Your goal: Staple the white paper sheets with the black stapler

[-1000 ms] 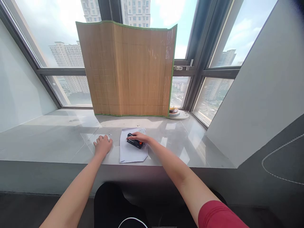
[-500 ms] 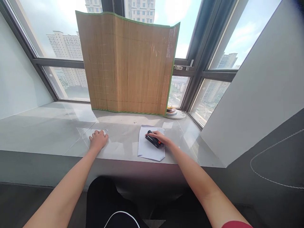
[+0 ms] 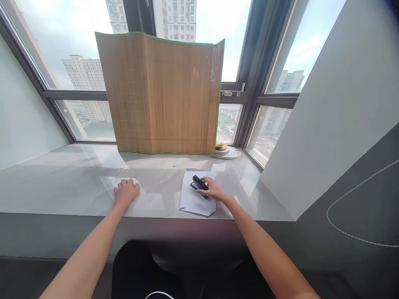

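- Right hand (image 3: 212, 190) reaches forward, its grip wrapped over a small black stapler (image 3: 198, 184) lying on a white paper sheet (image 3: 193, 200) near the grey stone counter (image 3: 62, 182) front edge.
- Left hand (image 3: 126, 192) lies flat, fingers spread, on a clear plastic sheet (image 3: 146, 195), well apart from the stapler.
- Bare counter stretches left; an upright bamboo screen (image 3: 162, 95) and stacked plates (image 3: 226, 150) stand behind.

A bamboo screen (image 3: 162, 93) is standing upright against the window (image 3: 56, 50). A stack of plates (image 3: 227, 150) is sitting just beside its right edge.
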